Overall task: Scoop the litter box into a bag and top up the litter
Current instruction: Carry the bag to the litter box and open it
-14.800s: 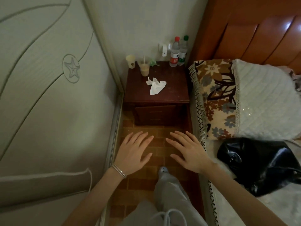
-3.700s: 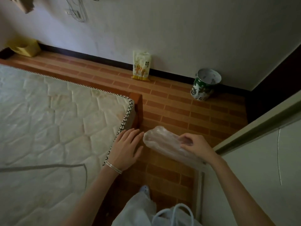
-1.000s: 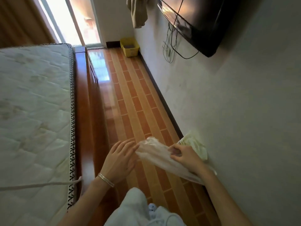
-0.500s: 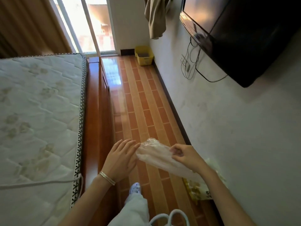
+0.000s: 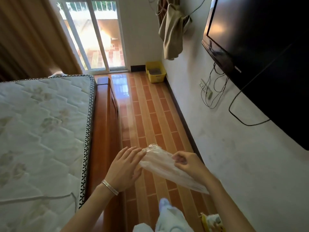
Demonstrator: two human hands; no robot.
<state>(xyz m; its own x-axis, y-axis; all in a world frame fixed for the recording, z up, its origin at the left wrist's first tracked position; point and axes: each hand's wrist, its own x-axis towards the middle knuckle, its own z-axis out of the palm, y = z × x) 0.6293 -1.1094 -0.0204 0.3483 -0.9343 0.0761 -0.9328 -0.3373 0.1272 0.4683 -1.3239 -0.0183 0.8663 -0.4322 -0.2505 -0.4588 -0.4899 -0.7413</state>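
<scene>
A clear plastic bag hangs in front of me over the floor. My right hand pinches its upper side between thumb and fingers. My left hand is flat with straight fingers, and its fingertips touch the bag's crumpled left end. The yellow litter box with grey litter stands on the floor in the far corner, by the wall and the glass door. The top of a yellow litter pack shows at the bottom right against the wall.
A bed with a bare mattress and wooden frame fills the left. A brick-patterned floor strip runs to the sliding glass door. On the right wall hang a television, loose cables and a beige cloth.
I have walked forward along the floor strip; the litter box is nearer and the litter pack has slipped to the bottom right. Both hands keep the same hold on the bag.
</scene>
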